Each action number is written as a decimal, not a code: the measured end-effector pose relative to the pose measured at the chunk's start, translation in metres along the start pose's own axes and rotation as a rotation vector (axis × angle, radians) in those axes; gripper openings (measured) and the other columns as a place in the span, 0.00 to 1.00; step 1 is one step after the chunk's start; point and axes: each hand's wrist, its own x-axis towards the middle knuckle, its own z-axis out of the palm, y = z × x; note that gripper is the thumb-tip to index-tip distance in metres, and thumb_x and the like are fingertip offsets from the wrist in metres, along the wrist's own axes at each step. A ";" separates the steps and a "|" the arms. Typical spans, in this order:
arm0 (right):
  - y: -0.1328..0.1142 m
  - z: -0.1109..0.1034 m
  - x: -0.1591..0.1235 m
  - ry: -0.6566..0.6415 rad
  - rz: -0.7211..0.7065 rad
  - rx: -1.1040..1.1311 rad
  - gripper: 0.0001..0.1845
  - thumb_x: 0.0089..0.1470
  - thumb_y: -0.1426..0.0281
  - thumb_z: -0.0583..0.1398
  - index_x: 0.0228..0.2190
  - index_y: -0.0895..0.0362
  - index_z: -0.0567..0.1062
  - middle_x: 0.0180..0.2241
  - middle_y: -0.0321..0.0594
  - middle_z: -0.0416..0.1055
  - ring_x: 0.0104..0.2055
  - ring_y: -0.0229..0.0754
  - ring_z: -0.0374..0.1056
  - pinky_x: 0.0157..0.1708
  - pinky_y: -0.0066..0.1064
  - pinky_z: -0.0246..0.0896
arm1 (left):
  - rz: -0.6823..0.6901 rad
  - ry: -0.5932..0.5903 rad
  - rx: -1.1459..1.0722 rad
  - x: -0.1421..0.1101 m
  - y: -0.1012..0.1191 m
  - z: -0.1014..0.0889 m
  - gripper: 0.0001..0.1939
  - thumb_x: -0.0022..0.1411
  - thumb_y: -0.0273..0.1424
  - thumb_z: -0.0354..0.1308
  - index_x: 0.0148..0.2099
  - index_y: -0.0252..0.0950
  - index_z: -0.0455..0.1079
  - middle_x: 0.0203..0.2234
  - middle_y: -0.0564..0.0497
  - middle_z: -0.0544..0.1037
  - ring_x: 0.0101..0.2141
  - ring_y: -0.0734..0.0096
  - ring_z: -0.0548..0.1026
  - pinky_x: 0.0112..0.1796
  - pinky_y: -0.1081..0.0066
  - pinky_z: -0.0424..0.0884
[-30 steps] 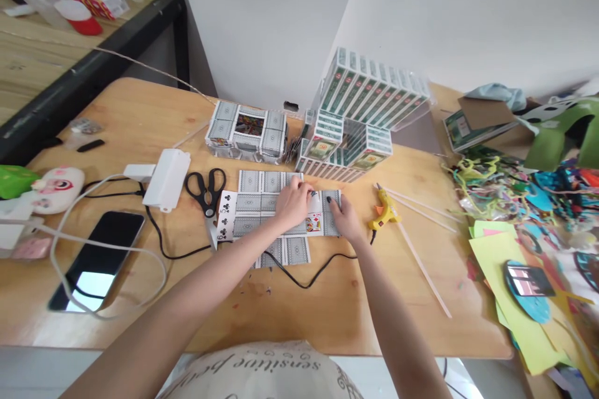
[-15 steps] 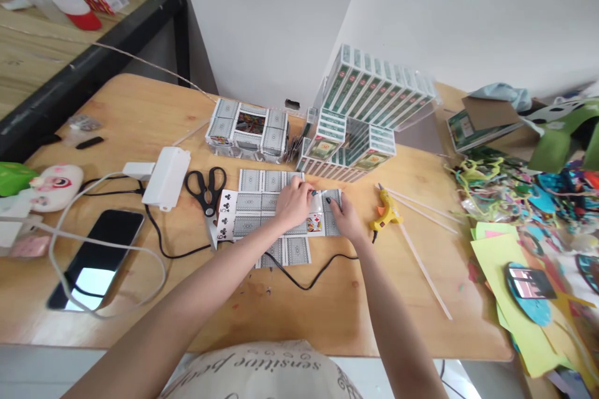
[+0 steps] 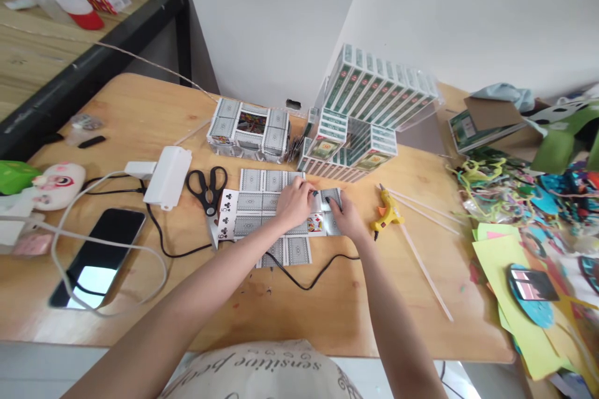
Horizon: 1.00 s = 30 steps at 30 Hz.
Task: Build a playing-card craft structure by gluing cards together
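Joined playing cards lie face down in a flat sheet on the table, with grey patterned backs. My left hand rests on the sheet, its fingers closed on a playing card near the right side. My right hand grips the rightmost playing card, thumb on top and the other fingers hidden beneath. Between the hands a face card shows part of its coloured face. At the left end, two clubs cards lie face up beside black-handled scissors.
A yellow glue gun lies right of the cards, near clear glue sticks. Behind stand a box built of cards and stacked card packs. A phone, white adapter and cables occupy the left; craft scraps the right.
My right hand has shifted slightly on the rightmost card, which now catches more light. The white patch between my hands shows less. My left hand stays in nearly the same place.
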 end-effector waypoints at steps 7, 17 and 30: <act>0.001 0.001 0.002 -0.013 -0.003 -0.033 0.07 0.53 0.63 0.49 0.27 0.52 0.59 0.24 0.36 0.66 0.28 0.44 0.64 0.28 0.33 0.57 | 0.018 -0.012 -0.002 0.000 0.000 -0.001 0.10 0.60 0.26 0.48 0.43 0.38 0.67 0.39 0.48 0.66 0.35 0.66 0.70 0.37 0.65 0.66; 0.002 0.007 0.001 0.032 0.051 0.002 0.09 0.53 0.61 0.49 0.27 0.53 0.59 0.23 0.35 0.64 0.27 0.43 0.63 0.27 0.32 0.56 | 0.012 -0.016 -0.006 0.000 0.001 0.000 0.11 0.60 0.25 0.49 0.43 0.38 0.67 0.39 0.48 0.67 0.36 0.66 0.70 0.38 0.64 0.65; 0.005 0.019 -0.003 0.126 0.095 0.117 0.14 0.53 0.60 0.49 0.38 0.55 0.62 0.32 0.40 0.67 0.34 0.43 0.65 0.34 0.34 0.61 | 0.034 -0.020 -0.048 -0.001 0.002 -0.002 0.13 0.60 0.25 0.48 0.45 0.40 0.68 0.40 0.48 0.69 0.39 0.65 0.70 0.39 0.64 0.65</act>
